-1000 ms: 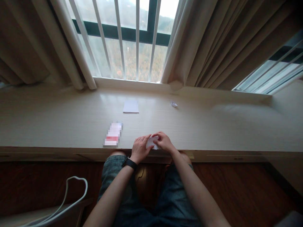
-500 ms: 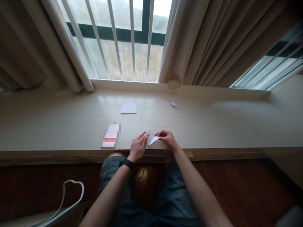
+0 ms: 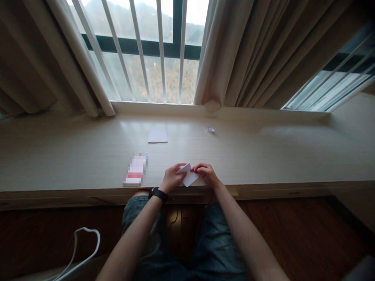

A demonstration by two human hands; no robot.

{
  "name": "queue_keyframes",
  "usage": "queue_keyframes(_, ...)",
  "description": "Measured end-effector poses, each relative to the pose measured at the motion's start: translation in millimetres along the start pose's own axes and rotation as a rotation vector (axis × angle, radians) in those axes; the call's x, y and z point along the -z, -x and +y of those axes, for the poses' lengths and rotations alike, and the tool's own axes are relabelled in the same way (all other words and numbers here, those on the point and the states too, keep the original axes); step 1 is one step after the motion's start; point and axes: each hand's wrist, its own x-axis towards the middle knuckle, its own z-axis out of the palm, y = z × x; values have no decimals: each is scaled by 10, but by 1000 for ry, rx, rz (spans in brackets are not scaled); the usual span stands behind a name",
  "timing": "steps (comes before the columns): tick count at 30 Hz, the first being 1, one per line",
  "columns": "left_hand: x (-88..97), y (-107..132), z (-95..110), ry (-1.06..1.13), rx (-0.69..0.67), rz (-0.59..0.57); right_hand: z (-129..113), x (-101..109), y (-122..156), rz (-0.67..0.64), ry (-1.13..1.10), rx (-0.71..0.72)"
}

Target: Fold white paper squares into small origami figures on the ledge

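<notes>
A folded piece of white paper (image 3: 190, 178) is between my hands, near the front edge of the pale ledge (image 3: 263, 156). My left hand (image 3: 173, 176), with a black watch on its wrist, grips the paper's left side, thumb on top. At the paper's upper right, the fingers of my right hand (image 3: 206, 173) are pinched at its edge. Part of the paper is covered by my left fingers. Its folds are too small to make out exactly.
Left of my hands lies a phone-like slab (image 3: 136, 169) with a blurred-out face. Farther back are a stack of white paper (image 3: 158, 135) and a small folded paper piece (image 3: 210, 129). Curtains (image 3: 252, 50) and a barred window stand behind. A white looped handle (image 3: 98, 238) is at lower left.
The paper has turned and now shows a raised flap at the upper left. My left hand has gone from lying over it to gripping its side. The view has shifted slightly.
</notes>
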Motion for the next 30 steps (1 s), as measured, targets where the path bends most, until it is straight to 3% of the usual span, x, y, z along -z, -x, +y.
queue_keyframes(5, -75, -68, 67, -126, 160, 163, 81, -108, -65, 161, 172, 54)
queue_keyframes(9, -118, -59, 16, -89, 242, 301, 175, -172, -118, 150, 264, 45)
queue_keyframes(13, -76, -76, -15, -56, 244, 296, 196, -180, -109, 163, 309, 57)
queue_keyframes(20, 80, -238, -106, -296, -9, 30, 84, -170, -55, 72, 505, 161)
queue_keyframes(27, 105, -54, -153, -592, -306, -1, 103, -376, 26, 313, 789, 224)
queue_keyframes(30, 106, 50, -127, -654, -359, -31, 103, -439, 47, 385, 886, 236)
